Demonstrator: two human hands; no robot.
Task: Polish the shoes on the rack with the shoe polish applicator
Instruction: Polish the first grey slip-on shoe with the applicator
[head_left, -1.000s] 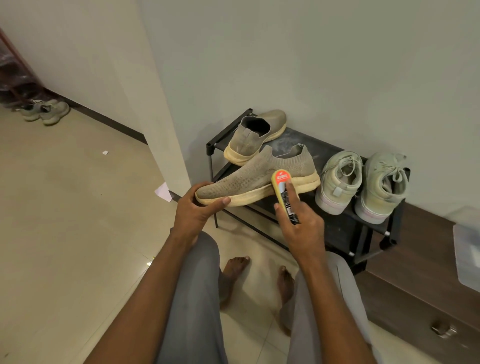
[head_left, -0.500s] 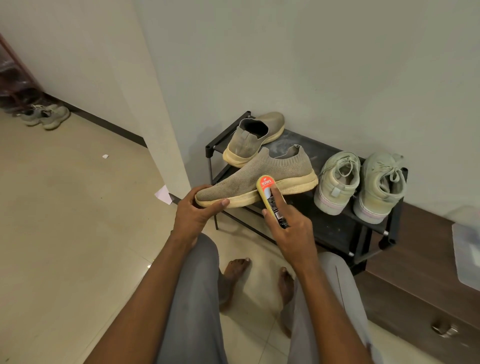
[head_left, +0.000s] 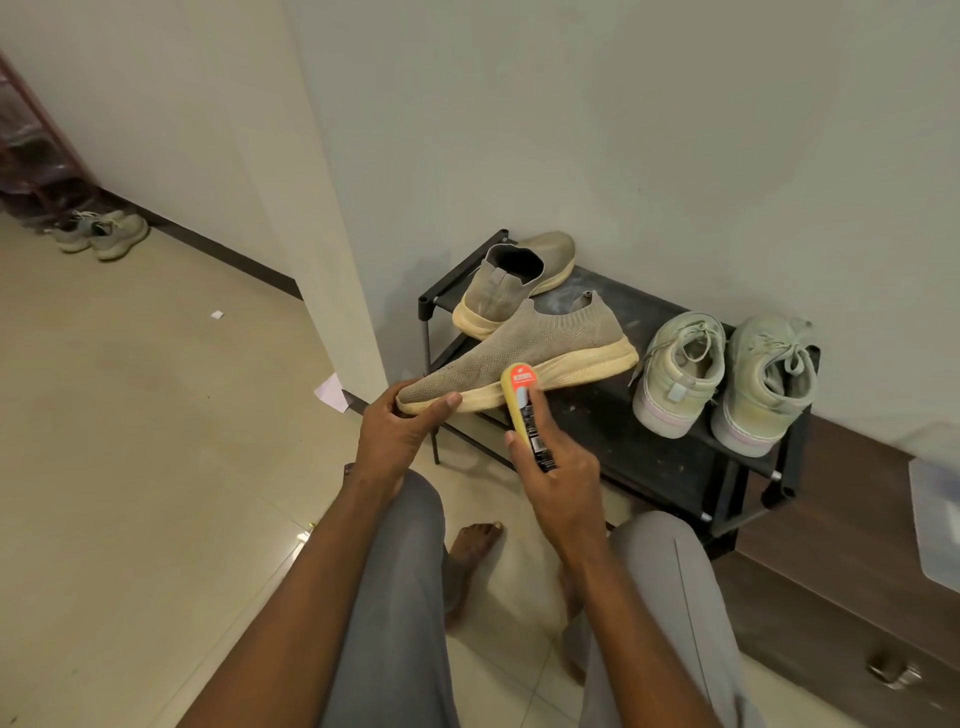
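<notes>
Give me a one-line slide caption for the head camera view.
Left hand holds a knit slip-on shoe by the toe while the right hand presses a polish applicator against its sole.

Left hand (head_left: 400, 434) and right hand (head_left: 558, 480) both curled, gripping.

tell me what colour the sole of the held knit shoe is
Pale yellow sole, clearest in the head view.

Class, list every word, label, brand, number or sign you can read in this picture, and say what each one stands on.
Orange label on the applicator: white lettering, too blurred to read.
Black band lower on the applicator: fine white print, too small to read.
Slip-on shoe, laced shoes, rack: no text visible.
</notes>
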